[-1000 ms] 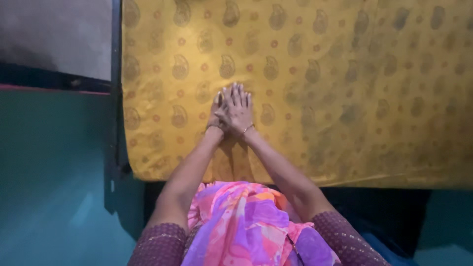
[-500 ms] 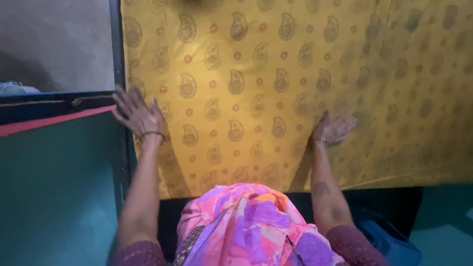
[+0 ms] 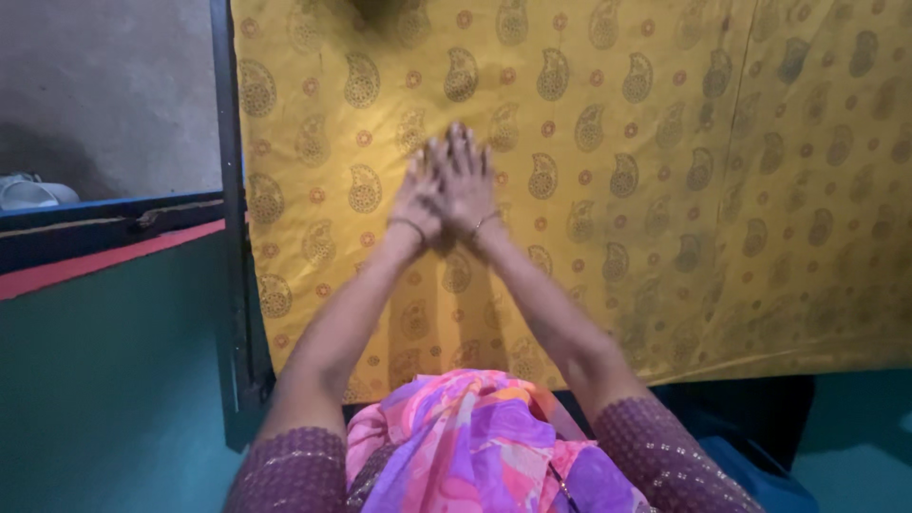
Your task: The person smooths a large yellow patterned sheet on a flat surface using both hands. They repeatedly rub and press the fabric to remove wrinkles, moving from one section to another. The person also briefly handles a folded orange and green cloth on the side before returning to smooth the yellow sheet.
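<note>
Yellow paisley cloth (image 3: 608, 190) lies flat under both hands, left hand (image 3: 418, 201) and right hand (image 3: 465, 180) overlapping, fingers (image 3: 463, 147) outstretched, gripping nothing.

Both hands (image 3: 448, 190) flat, overlapped, on yellow cloth (image 3: 617, 142) (paisley-patterned)

A yellow paisley-patterned cloth (image 3: 665, 190) lies spread over a dark-framed bed (image 3: 231, 237).
</note>
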